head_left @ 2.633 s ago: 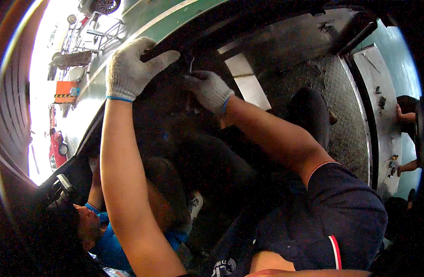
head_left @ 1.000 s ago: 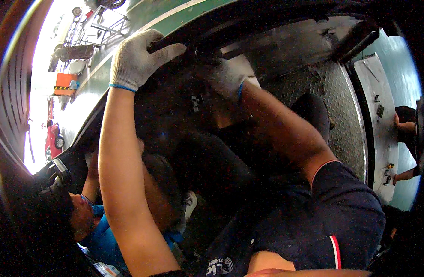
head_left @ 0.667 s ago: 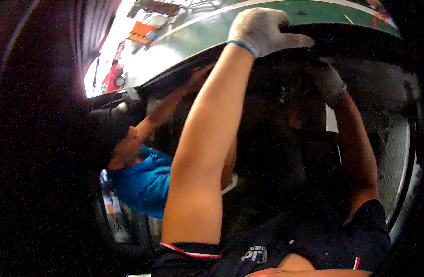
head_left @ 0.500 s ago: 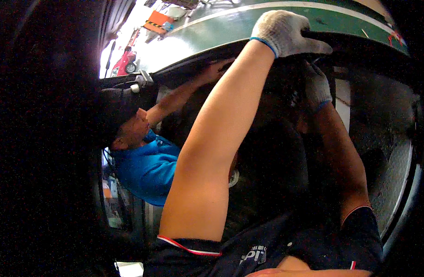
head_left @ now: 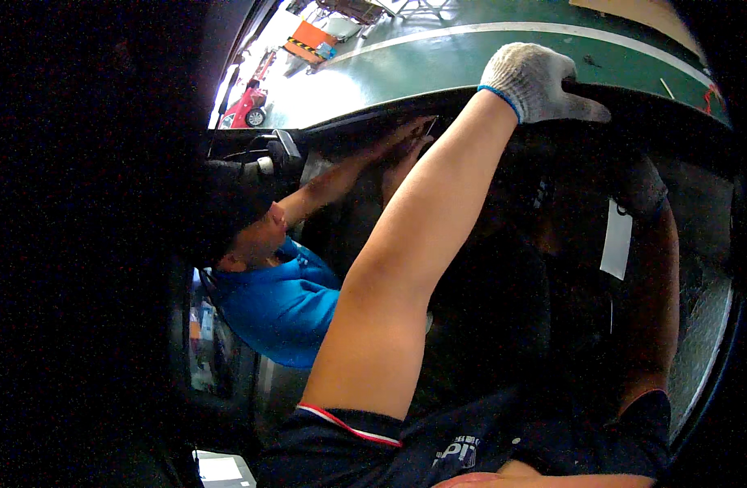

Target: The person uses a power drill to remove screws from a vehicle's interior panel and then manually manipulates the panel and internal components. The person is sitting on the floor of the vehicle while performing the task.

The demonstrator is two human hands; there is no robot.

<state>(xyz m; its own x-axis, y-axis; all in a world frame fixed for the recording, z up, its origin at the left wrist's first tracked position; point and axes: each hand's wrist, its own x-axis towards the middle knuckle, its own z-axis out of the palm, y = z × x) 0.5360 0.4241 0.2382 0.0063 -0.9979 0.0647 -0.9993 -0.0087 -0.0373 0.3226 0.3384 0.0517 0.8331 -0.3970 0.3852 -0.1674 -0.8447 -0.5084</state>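
My left hand (head_left: pixel 544 85), in a white knit glove with a blue hem, grips the edge of a long black panel (head_left: pixel 658 102). Its fingers go over the far side and the thumb lies along the near side. In deep shade below the panel's right part is my right hand (head_left: pixel 640 185), gloved too; its fingers are too dark to make out. Close to that wrist hangs a white strip (head_left: pixel 616 244) with a dark ring at its top.
At left a co-worker in a blue shirt (head_left: pixel 284 301) and dark cap reaches both hands (head_left: pixel 410 138) toward the same panel. Beyond it lie a green floor (head_left: pixel 463 61) with a white line, an orange cart (head_left: pixel 310 39) and a red car (head_left: pixel 247 106).
My right hand has moved right and down from the panel's underside into shade. The left keeps its grip. The view has shifted, and both co-worker's hands now show.
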